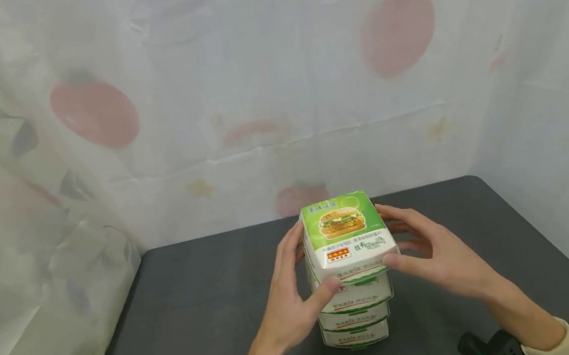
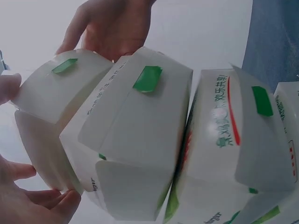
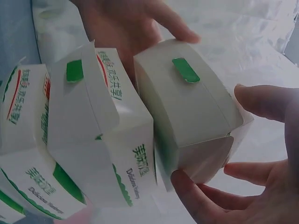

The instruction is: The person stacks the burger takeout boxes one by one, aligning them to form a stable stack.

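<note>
A green-and-white burger box [image 1: 350, 242] with a burger picture on its lid tops a stack of similar paper boxes [image 1: 355, 295]. My left hand [image 1: 291, 303] holds this top box by its left side, thumb near the front lower corner. Gripping the opposite side is my right hand [image 1: 444, 257], its thumb at the front right corner. In the left wrist view the top box [image 2: 63, 86] sits tilted against the one under it. From the right wrist, a wedge-shaped gap shows between the held box [image 3: 187, 93] and the box below [image 3: 100, 126]. Green tabs mark the box flaps.
The stack stands on a dark table [image 1: 201, 319] whose far edge meets a pale curtain [image 1: 267, 79] printed with red fruit. More curtain hangs at both sides. Dark wrist devices [image 1: 492, 349] sit by the cream sleeves [image 1: 560, 345].
</note>
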A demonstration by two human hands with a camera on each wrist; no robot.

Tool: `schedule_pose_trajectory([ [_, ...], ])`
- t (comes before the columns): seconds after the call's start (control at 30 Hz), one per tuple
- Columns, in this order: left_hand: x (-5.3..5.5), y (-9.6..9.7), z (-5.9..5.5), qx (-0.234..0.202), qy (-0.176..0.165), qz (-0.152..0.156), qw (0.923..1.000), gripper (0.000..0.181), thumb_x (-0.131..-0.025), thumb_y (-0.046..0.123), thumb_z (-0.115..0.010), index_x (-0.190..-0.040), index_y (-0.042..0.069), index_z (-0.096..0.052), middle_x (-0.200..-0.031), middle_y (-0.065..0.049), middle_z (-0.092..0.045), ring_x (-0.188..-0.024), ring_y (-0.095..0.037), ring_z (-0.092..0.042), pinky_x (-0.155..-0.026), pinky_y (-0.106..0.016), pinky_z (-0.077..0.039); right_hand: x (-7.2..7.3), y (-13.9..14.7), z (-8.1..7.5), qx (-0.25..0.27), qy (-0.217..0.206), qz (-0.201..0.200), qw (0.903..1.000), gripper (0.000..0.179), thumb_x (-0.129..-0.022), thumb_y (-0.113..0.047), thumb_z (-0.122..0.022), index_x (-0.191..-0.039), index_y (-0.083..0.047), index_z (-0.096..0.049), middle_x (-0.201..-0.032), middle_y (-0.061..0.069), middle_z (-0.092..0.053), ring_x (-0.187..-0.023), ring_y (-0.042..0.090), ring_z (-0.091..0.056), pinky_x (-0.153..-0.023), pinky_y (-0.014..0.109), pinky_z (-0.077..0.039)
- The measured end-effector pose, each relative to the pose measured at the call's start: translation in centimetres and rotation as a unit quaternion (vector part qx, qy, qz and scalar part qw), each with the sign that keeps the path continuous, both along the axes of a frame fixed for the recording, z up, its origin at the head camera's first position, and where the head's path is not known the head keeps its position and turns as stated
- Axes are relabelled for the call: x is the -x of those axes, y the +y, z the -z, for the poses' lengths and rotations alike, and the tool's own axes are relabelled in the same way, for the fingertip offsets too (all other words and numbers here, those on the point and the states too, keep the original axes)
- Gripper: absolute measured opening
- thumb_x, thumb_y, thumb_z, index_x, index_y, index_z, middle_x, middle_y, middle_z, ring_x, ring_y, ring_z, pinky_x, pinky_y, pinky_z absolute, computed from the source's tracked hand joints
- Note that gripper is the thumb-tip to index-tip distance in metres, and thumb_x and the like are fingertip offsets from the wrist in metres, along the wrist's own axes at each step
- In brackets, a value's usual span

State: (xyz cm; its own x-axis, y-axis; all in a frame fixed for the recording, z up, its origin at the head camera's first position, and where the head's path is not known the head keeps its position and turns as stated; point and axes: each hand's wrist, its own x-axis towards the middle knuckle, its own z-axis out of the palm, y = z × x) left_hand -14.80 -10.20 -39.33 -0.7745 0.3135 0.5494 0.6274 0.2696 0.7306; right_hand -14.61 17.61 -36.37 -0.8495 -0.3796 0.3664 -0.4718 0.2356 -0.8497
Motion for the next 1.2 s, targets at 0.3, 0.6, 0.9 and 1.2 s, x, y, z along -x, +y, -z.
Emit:
schedule_pose_trajectory([
  [0.3, 0.6, -0.7, -0.1, -0.009, -0.005, 0.017, 0.9998, 0.076, -0.098, 0.028, -0.063, -0.163, 0.024, -0.023, -0.163, 0.003, -0.028, -0.144, -0.022, -0.034, -0.112, -0.053, -0.035, -0.3, -0.8, 0.5, 0.023, 0.015, -0.001, 0.9996, 0.068, -0.097, -0.005, -0.068, -0.157, -0.014, -0.038, -0.145, 0.007, -0.046, -0.129, 0.01, -0.049, -0.097, 0.026, -0.051],
  [0.6, 0.8, -1.0, 0.4, -0.011, -0.005, 0.027, 0.9996, 0.076, -0.099, 0.026, -0.061, -0.163, 0.022, -0.02, -0.163, 0.0, -0.028, -0.142, -0.026, -0.04, -0.112, -0.052, -0.036, -0.1, -1.0, 0.9, 0.028, 0.023, -0.002, 0.9994, 0.067, -0.096, -0.003, -0.069, -0.156, -0.013, -0.039, -0.147, 0.007, -0.045, -0.129, 0.012, -0.049, -0.098, 0.027, -0.05],
  [0.9, 0.6, -1.1, 0.5, -0.011, 0.0, 0.029, 0.9995, 0.078, -0.098, 0.024, -0.062, -0.164, 0.019, -0.019, -0.165, 0.001, -0.024, -0.147, -0.025, -0.033, -0.116, -0.049, -0.033, -0.3, -0.8, 1.0, 0.032, 0.033, -0.007, 0.9989, 0.068, -0.096, 0.0, -0.067, -0.157, -0.011, -0.038, -0.149, 0.008, -0.043, -0.131, 0.011, -0.048, -0.1, 0.024, -0.048],
  [1.2, 0.4, -2.7, 1.1, 0.002, 0.022, -0.004, 0.9997, 0.071, -0.1, 0.021, -0.061, -0.162, 0.016, -0.025, -0.164, -0.002, -0.028, -0.146, -0.031, -0.034, -0.118, -0.04, -0.031, -0.3, 0.7, 1.4, 0.042, 0.054, 0.023, 0.9974, 0.06, -0.099, 0.004, -0.059, -0.154, -0.014, -0.043, -0.149, 0.008, -0.047, -0.132, 0.018, -0.052, -0.102, 0.024, -0.047],
])
